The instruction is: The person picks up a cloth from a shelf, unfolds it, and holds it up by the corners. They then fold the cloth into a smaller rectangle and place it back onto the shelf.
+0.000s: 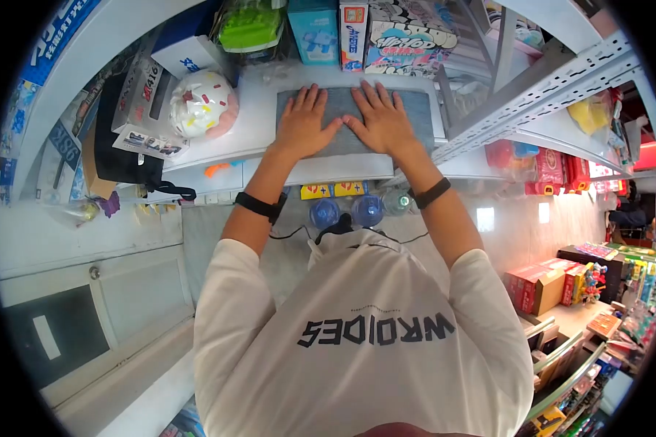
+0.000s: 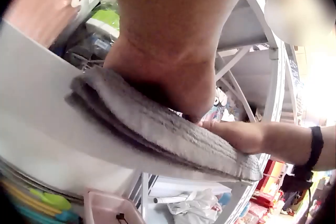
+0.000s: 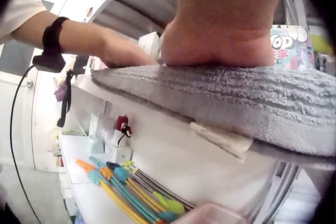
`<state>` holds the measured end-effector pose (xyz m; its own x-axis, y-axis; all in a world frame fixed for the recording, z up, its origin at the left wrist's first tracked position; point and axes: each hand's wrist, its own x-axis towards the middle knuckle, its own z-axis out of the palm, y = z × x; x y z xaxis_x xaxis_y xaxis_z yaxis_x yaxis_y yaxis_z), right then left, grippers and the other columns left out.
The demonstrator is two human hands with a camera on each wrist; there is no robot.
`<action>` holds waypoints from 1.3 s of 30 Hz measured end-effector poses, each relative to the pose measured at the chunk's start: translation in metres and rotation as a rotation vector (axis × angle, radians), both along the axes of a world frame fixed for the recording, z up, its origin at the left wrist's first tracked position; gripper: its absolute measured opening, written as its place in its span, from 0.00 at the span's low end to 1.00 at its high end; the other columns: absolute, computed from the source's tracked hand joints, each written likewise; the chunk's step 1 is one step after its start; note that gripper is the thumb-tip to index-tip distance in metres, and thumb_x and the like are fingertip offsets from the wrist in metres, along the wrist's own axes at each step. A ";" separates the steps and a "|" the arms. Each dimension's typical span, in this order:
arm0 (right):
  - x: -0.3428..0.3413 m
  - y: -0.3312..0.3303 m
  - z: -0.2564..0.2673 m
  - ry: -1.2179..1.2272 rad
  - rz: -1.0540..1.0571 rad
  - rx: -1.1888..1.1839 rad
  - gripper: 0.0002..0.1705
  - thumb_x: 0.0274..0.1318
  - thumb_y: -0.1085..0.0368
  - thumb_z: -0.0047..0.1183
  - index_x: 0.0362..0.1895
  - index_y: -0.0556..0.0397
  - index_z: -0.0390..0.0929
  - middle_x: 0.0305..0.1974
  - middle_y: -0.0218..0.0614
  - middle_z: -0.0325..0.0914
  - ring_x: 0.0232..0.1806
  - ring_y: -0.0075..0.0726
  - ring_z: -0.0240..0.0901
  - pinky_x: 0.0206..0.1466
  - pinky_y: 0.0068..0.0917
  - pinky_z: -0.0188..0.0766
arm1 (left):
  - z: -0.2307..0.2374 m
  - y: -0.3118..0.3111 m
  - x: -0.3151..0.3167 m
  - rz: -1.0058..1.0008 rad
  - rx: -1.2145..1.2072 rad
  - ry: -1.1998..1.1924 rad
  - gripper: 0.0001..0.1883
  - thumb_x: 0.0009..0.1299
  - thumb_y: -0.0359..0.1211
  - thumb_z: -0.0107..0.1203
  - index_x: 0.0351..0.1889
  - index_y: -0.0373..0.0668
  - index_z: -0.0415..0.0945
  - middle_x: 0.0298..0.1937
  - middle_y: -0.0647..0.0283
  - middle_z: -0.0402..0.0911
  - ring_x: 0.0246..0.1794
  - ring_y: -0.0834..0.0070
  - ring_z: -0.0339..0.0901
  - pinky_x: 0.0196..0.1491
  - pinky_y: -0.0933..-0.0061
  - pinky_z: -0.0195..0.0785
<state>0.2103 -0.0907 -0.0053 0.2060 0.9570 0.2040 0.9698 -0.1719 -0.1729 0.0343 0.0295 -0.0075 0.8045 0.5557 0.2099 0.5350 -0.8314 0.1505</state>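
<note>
A grey folded towel lies flat along the front of a white shelf. My left hand rests palm down on its left half, fingers straight and pointing away from me. On the right half lies my right hand, also palm down with the fingers spread. Both thumbs point inward and almost meet near the middle. In the left wrist view the towel shows stacked layers at its front edge. A pale label hangs from the lower edge of the towel in the right wrist view.
Behind the towel stand a graffiti-print box, a blue box and a green packaged item. A cupcake-shaped object sits to the left. A perforated metal post rises at the right. Orange and teal tubes lie on a shelf below.
</note>
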 end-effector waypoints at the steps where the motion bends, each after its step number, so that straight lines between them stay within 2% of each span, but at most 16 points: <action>1: 0.001 0.001 0.002 0.017 0.007 -0.014 0.46 0.68 0.31 0.34 0.77 0.49 0.58 0.78 0.47 0.52 0.81 0.59 0.43 0.79 0.60 0.40 | 0.002 0.008 -0.004 -0.024 -0.031 -0.007 0.39 0.76 0.55 0.46 0.74 0.32 0.60 0.78 0.42 0.57 0.80 0.49 0.51 0.77 0.47 0.46; 5: 0.003 -0.003 0.008 0.014 -0.009 -0.020 0.48 0.68 0.30 0.34 0.78 0.52 0.56 0.79 0.48 0.49 0.82 0.57 0.40 0.80 0.60 0.38 | 0.002 0.016 -0.017 -0.015 -0.015 0.012 0.42 0.76 0.57 0.44 0.75 0.31 0.57 0.79 0.42 0.54 0.82 0.50 0.47 0.79 0.48 0.43; 8: 0.013 -0.013 0.003 -0.018 -0.021 0.007 0.48 0.67 0.31 0.38 0.76 0.54 0.58 0.78 0.50 0.51 0.81 0.58 0.42 0.79 0.60 0.40 | 0.006 0.017 -0.017 -0.028 -0.037 0.046 0.42 0.77 0.58 0.43 0.75 0.31 0.57 0.79 0.42 0.53 0.82 0.51 0.47 0.79 0.48 0.42; 12: 0.017 -0.016 0.004 0.040 -0.032 -0.057 0.50 0.67 0.30 0.35 0.78 0.55 0.55 0.79 0.50 0.49 0.82 0.56 0.40 0.80 0.59 0.38 | 0.010 0.019 -0.019 -0.070 -0.065 0.061 0.42 0.77 0.58 0.44 0.75 0.31 0.57 0.79 0.43 0.54 0.82 0.52 0.47 0.79 0.48 0.43; 14: 0.023 -0.016 0.000 0.090 0.036 -0.016 0.50 0.67 0.30 0.36 0.77 0.56 0.56 0.79 0.52 0.50 0.82 0.57 0.41 0.80 0.59 0.37 | 0.010 0.023 -0.020 -0.042 -0.145 0.013 0.41 0.76 0.56 0.46 0.74 0.30 0.58 0.78 0.42 0.57 0.81 0.50 0.50 0.79 0.52 0.43; 17: 0.032 -0.021 0.005 -0.044 -0.107 0.046 0.50 0.67 0.30 0.36 0.75 0.58 0.59 0.77 0.55 0.52 0.81 0.59 0.43 0.80 0.57 0.38 | 0.006 0.027 -0.023 -0.073 -0.058 -0.016 0.39 0.77 0.54 0.46 0.73 0.30 0.59 0.77 0.41 0.58 0.80 0.49 0.52 0.79 0.52 0.44; 19: 0.040 -0.023 0.002 -0.023 -0.217 -0.025 0.50 0.66 0.31 0.38 0.74 0.62 0.60 0.76 0.57 0.54 0.80 0.60 0.45 0.80 0.53 0.40 | 0.006 0.025 -0.025 -0.130 0.017 0.007 0.38 0.77 0.53 0.47 0.73 0.29 0.60 0.76 0.41 0.60 0.79 0.48 0.54 0.78 0.52 0.46; 20: 0.050 -0.026 -0.004 0.077 -0.084 0.121 0.46 0.63 0.34 0.47 0.67 0.64 0.67 0.70 0.63 0.62 0.76 0.65 0.53 0.77 0.57 0.48 | 0.007 0.026 -0.027 -0.169 0.032 -0.006 0.38 0.76 0.51 0.49 0.72 0.27 0.61 0.75 0.38 0.61 0.78 0.46 0.54 0.77 0.49 0.47; 21: 0.059 -0.027 -0.015 0.042 -0.092 0.222 0.45 0.60 0.36 0.52 0.64 0.63 0.70 0.67 0.61 0.66 0.74 0.65 0.57 0.76 0.56 0.49 | -0.006 0.037 -0.018 -0.240 0.056 -0.027 0.37 0.76 0.48 0.51 0.71 0.26 0.61 0.74 0.36 0.61 0.78 0.43 0.53 0.77 0.47 0.46; 22: 0.060 -0.022 -0.036 0.091 -0.111 0.293 0.46 0.59 0.34 0.53 0.65 0.63 0.70 0.67 0.61 0.67 0.74 0.64 0.56 0.77 0.57 0.48 | -0.003 0.031 -0.016 -0.212 0.025 -0.049 0.36 0.75 0.46 0.52 0.71 0.25 0.60 0.74 0.35 0.61 0.78 0.41 0.53 0.77 0.46 0.45; 23: 0.060 -0.027 -0.022 0.150 -0.073 0.240 0.47 0.59 0.33 0.52 0.65 0.64 0.70 0.68 0.59 0.67 0.74 0.64 0.55 0.78 0.57 0.46 | -0.020 0.040 -0.019 -0.208 0.100 -0.034 0.36 0.75 0.45 0.53 0.71 0.26 0.60 0.74 0.36 0.60 0.78 0.41 0.52 0.78 0.47 0.44; 25: 0.051 -0.021 -0.035 0.058 -0.115 0.208 0.49 0.62 0.32 0.46 0.68 0.65 0.67 0.70 0.60 0.64 0.77 0.63 0.51 0.79 0.56 0.43 | -0.012 0.039 -0.026 -0.175 0.030 0.039 0.36 0.75 0.45 0.51 0.73 0.28 0.58 0.77 0.38 0.55 0.80 0.42 0.47 0.79 0.46 0.40; 27: 0.047 -0.029 -0.018 0.071 -0.142 0.161 0.50 0.64 0.31 0.42 0.71 0.65 0.64 0.73 0.62 0.59 0.78 0.62 0.48 0.80 0.54 0.40 | -0.002 0.031 -0.023 -0.110 0.036 0.139 0.37 0.76 0.47 0.49 0.74 0.28 0.56 0.78 0.38 0.53 0.80 0.43 0.45 0.79 0.46 0.38; 31: 0.046 -0.032 -0.010 0.119 -0.129 0.099 0.51 0.65 0.31 0.38 0.73 0.65 0.60 0.76 0.61 0.53 0.80 0.60 0.43 0.81 0.53 0.36 | -0.005 0.040 -0.024 -0.154 -0.017 0.109 0.38 0.76 0.48 0.47 0.75 0.28 0.55 0.78 0.37 0.53 0.80 0.42 0.45 0.79 0.46 0.38; 36: 0.048 -0.032 -0.010 0.140 -0.110 0.066 0.53 0.65 0.29 0.36 0.74 0.65 0.58 0.76 0.60 0.52 0.81 0.60 0.42 0.82 0.52 0.34 | -0.007 0.040 -0.023 -0.148 -0.044 0.078 0.38 0.76 0.48 0.48 0.75 0.30 0.55 0.78 0.36 0.51 0.80 0.40 0.46 0.79 0.45 0.38; 39: 0.054 -0.030 -0.006 0.136 -0.098 0.061 0.54 0.65 0.29 0.36 0.75 0.64 0.57 0.76 0.60 0.51 0.81 0.59 0.42 0.82 0.53 0.33 | -0.024 0.054 -0.028 -0.183 0.004 0.067 0.38 0.76 0.47 0.48 0.75 0.29 0.54 0.78 0.36 0.51 0.79 0.41 0.47 0.79 0.46 0.38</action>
<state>0.2644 -0.1207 -0.0110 0.3274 0.9178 0.2247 0.9159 -0.2499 -0.3141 0.0059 0.0836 -0.0312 0.9044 0.3978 0.1545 0.3832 -0.9163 0.1159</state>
